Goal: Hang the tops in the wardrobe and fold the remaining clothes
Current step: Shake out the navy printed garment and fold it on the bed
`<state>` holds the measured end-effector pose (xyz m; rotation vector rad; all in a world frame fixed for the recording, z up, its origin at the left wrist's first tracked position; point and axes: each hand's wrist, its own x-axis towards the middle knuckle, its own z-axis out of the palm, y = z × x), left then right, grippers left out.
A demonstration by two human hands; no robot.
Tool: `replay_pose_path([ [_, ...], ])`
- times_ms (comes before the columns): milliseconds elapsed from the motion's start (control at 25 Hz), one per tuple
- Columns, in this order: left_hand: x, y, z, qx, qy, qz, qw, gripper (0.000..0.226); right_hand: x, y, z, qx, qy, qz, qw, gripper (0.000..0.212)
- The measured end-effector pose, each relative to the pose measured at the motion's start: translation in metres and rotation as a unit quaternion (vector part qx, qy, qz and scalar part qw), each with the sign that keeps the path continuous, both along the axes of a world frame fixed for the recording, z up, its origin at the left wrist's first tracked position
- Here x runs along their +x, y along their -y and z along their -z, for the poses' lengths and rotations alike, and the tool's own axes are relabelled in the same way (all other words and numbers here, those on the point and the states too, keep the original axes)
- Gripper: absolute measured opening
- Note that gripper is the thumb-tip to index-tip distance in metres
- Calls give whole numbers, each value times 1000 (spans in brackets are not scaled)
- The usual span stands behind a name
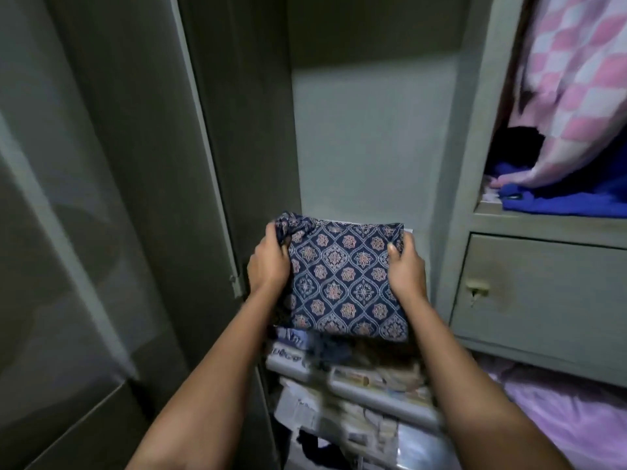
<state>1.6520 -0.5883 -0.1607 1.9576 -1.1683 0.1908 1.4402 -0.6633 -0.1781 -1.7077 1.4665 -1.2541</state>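
A folded navy garment (342, 279) with a pink and white medallion print is held in front of an open grey wardrobe (366, 137). My left hand (269, 262) grips its left edge, fingers curled over the bunched top corner. My right hand (405, 266) grips its right edge, thumb on top of the cloth. The garment sits level, above a shelf lined with newspaper (373, 378). The wardrobe compartment behind it is bare at the back.
The wardrobe door (112, 198) stands open at the left. On the right, a pink and white checked cloth (573, 86) hangs over blue clothes (556, 201). Below them is a closed drawer (543, 296) with a keyhole, and pink fabric (570, 422) lies at the bottom right.
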Motion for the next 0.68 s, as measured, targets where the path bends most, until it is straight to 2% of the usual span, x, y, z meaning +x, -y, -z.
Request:
replay_pose_path([
  [200,46,118,-37,-29,5,73,997,38,34,94,-35,0,3,67,998,38],
  [280,56,158,-40,-14,-20,107,994,40,42,125,-42,15,2,90,996,41],
  [360,66,196,-34,47,-64,133,988,47,47,155,-40,54,-24,118,991,45],
  [440,68,221,-19,138,-13,94,986,63,54,178,-29,119,-136,145,973,55],
  [520,52,235,-9,123,88,94,984,66,71,190,-18,114,-255,144,949,61],
  [600,25,242,0,102,152,208,961,53,97,189,-8,82,-311,86,943,53],
  [680,9,246,20,213,185,286,916,50,119,180,11,96,-368,10,925,50],
])
